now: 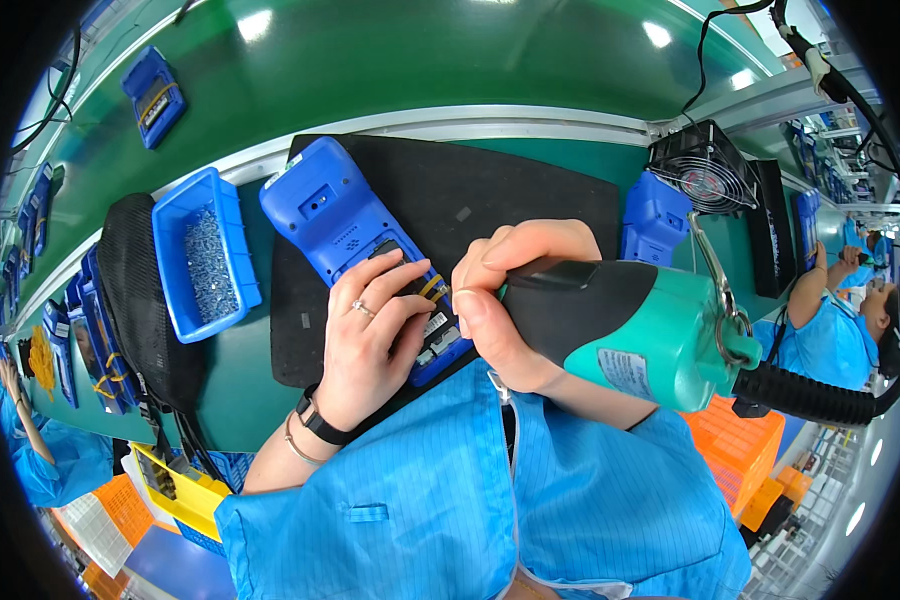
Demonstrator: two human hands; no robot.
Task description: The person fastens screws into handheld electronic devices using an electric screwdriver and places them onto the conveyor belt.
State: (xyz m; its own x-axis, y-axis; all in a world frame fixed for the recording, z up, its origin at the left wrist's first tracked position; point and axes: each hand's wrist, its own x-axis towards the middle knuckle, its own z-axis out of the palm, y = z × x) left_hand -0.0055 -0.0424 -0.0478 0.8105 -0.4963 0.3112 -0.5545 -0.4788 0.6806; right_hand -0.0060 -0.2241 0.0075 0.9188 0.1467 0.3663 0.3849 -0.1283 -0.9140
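A blue handheld terminal [322,205] lies slantwise on the black mat, its back facing up and its lower compartment uncovered. My left hand [375,325], with a ring and a dark wristband, is bent over that compartment, fingers gripping and pressing on the terminal. A yellow band shows beside the fingertips. My right hand [515,300] is wrapped round the black grip of a green electric screwdriver [660,325], which points left toward the terminal. The tool's tip is hidden behind my fingers. From its rear end run a metal hook and a coiled black cable.
Left of the black mat [450,180] stands a blue bin [165,255] of small screws, beside a black mesh bag [135,300]. Another blue terminal [655,220] and a small fan [705,170] stand at the right. Co-workers sit at both sides.
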